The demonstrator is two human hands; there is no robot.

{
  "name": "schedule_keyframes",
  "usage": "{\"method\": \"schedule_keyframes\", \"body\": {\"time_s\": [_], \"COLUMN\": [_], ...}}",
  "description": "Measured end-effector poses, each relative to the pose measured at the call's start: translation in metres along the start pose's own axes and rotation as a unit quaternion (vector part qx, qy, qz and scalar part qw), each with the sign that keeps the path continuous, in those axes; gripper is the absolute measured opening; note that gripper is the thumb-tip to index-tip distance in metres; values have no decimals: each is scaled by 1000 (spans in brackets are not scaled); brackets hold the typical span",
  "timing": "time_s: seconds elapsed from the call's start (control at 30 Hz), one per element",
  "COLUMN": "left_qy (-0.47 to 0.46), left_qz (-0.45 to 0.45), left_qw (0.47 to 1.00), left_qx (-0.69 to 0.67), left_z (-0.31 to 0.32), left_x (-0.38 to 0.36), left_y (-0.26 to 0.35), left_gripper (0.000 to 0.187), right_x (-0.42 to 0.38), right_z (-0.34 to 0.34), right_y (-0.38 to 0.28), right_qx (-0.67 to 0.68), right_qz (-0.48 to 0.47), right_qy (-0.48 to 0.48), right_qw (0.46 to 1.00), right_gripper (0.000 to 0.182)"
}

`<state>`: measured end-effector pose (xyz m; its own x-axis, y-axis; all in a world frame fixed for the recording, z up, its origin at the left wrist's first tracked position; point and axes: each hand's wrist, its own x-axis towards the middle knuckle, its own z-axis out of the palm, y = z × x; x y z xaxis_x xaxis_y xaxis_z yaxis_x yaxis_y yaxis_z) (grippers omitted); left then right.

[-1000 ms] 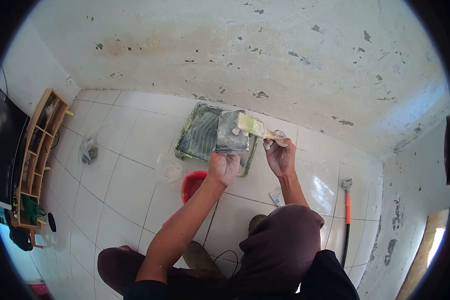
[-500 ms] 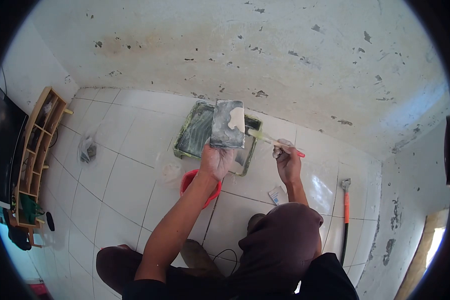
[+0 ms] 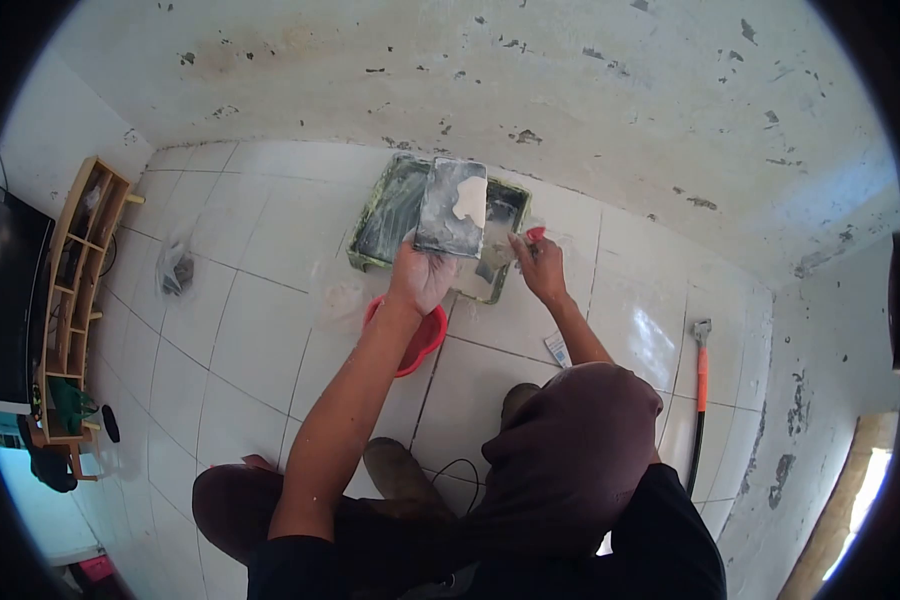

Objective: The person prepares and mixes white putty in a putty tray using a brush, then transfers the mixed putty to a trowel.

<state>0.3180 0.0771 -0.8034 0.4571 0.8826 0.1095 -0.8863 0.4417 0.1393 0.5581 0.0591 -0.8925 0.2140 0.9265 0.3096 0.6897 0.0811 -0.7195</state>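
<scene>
My left hand (image 3: 422,275) grips the lower edge of a flat, dark rectangular board (image 3: 442,222) smeared with grey, with a cream patch of putty (image 3: 469,200) on its right side. The board is over a black paint tray (image 3: 368,215) with a green-stained rim and partly hides it. My right hand (image 3: 541,270) is closed around a slim tool with a red handle end (image 3: 536,234), beside the tray's right edge. The hand mostly hides the tool's working end. Below my left hand sits a red bowl (image 3: 429,342), partly covered by my forearm.
On the floor lie a long orange-and-black handled scraper (image 3: 702,370), a small white packet (image 3: 557,349) and a clear plastic bag (image 3: 177,268). A wooden shelf (image 3: 75,300) stands left beside a television (image 3: 15,300). The wall (image 3: 320,90) ahead has chipped patches.
My right hand has moved left and up, closer to the board and tray, and the tool has turned in its grip. My left hand still holds the board, tilted slightly differently.
</scene>
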Motion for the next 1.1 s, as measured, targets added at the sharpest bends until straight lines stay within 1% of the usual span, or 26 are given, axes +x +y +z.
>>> {"method": "schedule_keyframes", "body": {"time_s": [0.03,0.07,0.1,0.17,0.23,0.27,0.3,0.37,0.4,0.43,0.47,0.5,0.53,0.57,0.6,0.63,0.67,0.7,0.77,0.8,0.83,0.9,0.93,1.0,1.03,1.1], "left_qy": [0,25,49,46,45,23,0,14,27,29,51,71,71,57,44,45,79,112,99,87,87,93,91,121,117,128], "left_qz": [1,9,16,14,11,-2,-16,-12,-7,-6,-2,2,3,2,2,2,10,18,15,11,14,21,23,32,34,35], "left_qw": [1000,1000,998,999,999,1000,1000,1000,999,999,998,997,997,998,998,998,996,993,994,996,995,995,995,991,992,990], "left_qx": [-1,13,26,25,26,18,10,22,34,34,29,24,23,30,36,35,35,35,35,35,35,40,39,45,45,40], "left_z": [-2,-6,-9,-16,-24,-26,-29,-39,-45,-52,-58,-64,-70,-71,-73,-75,-75,-74,-72,-73,-73,-73,-72,-69,-69,-71], "left_x": [-1,-3,-4,-6,-10,-13,-16,-18,-20,-22,-22,-22,-23,-24,-24,-25,-25,-25,-25,-26,-27,-28,-27,-26,-25,-22], "left_y": [2,3,5,8,13,15,16,21,23,26,29,32,34,35,36,36,36,36,34,33,32,30,28,25,23,17], "left_gripper": [35,35,35,36,37,37,38,38,38,38,38,38,38,37,37,37,37,37,36,36,36,35,35,35,35,34], "right_x": [8,10,10,11,11,10,10,7,5,3,0,-3,-6,-7,-7,-7,-7,-5,2,4,5,8,9,12,14,20], "right_z": [-1,-2,-4,-4,8,15,21,31,32,32,30,28,25,24,24,22,22,19,10,3,-3,-19,-30,-60,-66,-78], "right_y": [-4,-9,-13,-21,-20,-18,-17,-17,-18,-19,-23,-27,-30,-30,-29,-28,-25,-21,-10,-7,-5,-9,-14,-38,-41,-51], "right_qx": [28,56,55,103,129,153,154,121,122,117,111,111,106,100,100,86,73,73,74,128,128,279,278,322,321,487], "right_qz": [-6,-12,-11,-45,-58,-70,-69,-142,-141,-140,-138,-138,-178,-218,-218,-174,-130,-130,13,51,50,134,132,157,154,149], "right_qy": [-24,-49,-49,-98,-112,-126,-126,-119,-121,-169,-216,-217,-236,-255,-256,-263,-269,-270,-231,-211,-213,-126,-127,-78,-78,-37], "right_qw": [999,997,997,989,984,978,978,975,975,969,960,960,949,937,937,945,952,951,970,968,967,943,943,930,931,860], "right_gripper": [39,38,38,28,25,22,22,20,20,21,23,23,25,28,28,28,27,27,32,30,30,35,35,29,29,30]}}
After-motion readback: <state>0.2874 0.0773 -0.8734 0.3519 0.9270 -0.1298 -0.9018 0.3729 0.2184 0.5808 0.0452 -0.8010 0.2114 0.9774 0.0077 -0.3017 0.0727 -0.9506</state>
